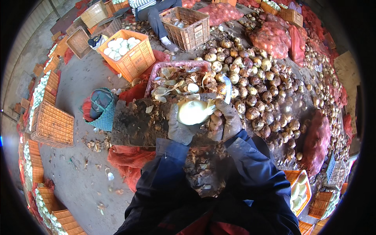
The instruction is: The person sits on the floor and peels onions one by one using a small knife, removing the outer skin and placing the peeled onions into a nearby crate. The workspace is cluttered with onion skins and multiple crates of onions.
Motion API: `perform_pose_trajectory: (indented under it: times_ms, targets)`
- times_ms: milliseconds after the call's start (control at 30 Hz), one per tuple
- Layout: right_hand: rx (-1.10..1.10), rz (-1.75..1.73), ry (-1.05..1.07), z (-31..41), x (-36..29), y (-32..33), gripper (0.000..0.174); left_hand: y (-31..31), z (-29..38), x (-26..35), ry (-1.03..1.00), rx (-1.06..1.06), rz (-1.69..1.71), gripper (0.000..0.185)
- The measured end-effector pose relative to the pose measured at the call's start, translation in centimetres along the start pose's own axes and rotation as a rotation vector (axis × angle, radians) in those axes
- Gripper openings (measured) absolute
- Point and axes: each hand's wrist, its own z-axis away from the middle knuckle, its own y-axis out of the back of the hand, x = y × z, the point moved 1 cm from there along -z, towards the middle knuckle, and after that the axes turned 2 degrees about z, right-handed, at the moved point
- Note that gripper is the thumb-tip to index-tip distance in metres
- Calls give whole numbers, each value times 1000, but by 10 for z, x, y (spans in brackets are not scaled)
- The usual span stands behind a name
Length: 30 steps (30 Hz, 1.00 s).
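Observation:
A pale peeled onion (192,112) is held between my two gloved hands above a dark, dirty board (133,123). My left hand (180,129) cups its left side and underside. At its right end, the fingers of my right hand (227,122) grip the frayed neck. A curved, pale bluish strip (227,88) rises just beyond my right hand; I cannot tell what it is or whether the hand holds it. Behind the board stands a pink-rimmed tub (151,75) filled with onion skins (170,85) and a few onions.
Unpeeled onions (252,85) spread over the floor to the right, beside red mesh sacks (317,141). An orange crate (132,58) of peeled onions stands ahead left. A teal woven bag (104,117) sits left of the board. Another person's leg (155,22) shows near a brown crate (191,35).

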Motion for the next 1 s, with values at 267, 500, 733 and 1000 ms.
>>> perform_pose_trajectory:
  times_ms: [267,500,733,1000]
  targets:
    - [0,-163,114,3,-14,1,21,-19,-1,13,313,86,844,64]
    - [380,129,206,-17,-29,31,23,-13,2,24,134,98,583,64]
    - [240,661,508,9,-26,1,36,-6,0,26,248,124,800,67]
    - [-130,723,222,-4,2,16,58,-3,0,23,280,87,727,72]
